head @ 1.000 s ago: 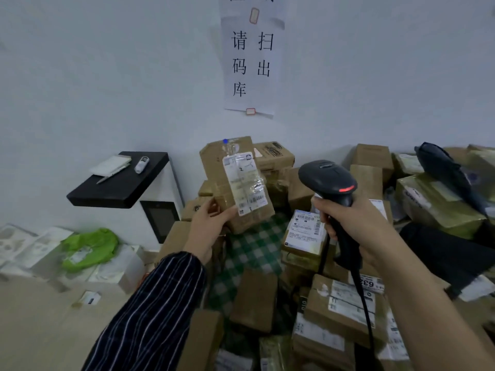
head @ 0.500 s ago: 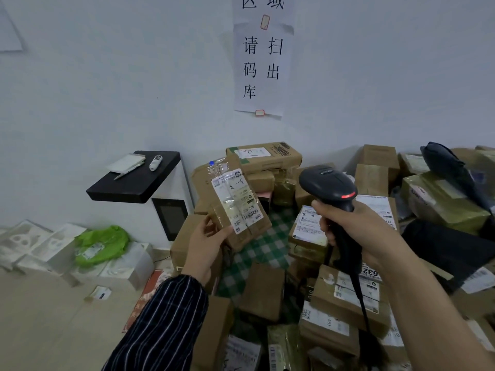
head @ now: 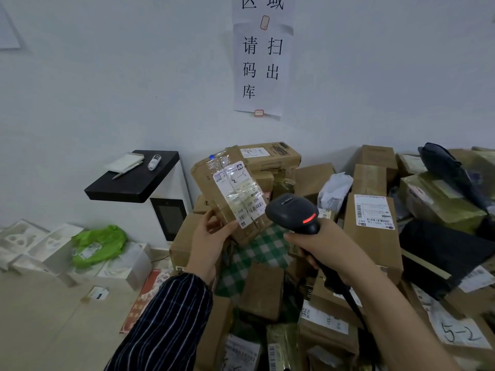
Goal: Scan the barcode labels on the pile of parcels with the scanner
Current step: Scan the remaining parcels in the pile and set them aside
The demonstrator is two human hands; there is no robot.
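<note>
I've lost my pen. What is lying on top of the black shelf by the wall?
On the black shelf lie a white notepad, a pen along its near edge and a small white device. Whatever may be under the notepad is covered.

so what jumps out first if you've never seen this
The black scanner in the right hand, red light glowing, points at the taped parcel the left hand holds up at centre. Around them sprawls a heap of cardboard boxes; a sign with Chinese characters hangs on the wall above.
</note>
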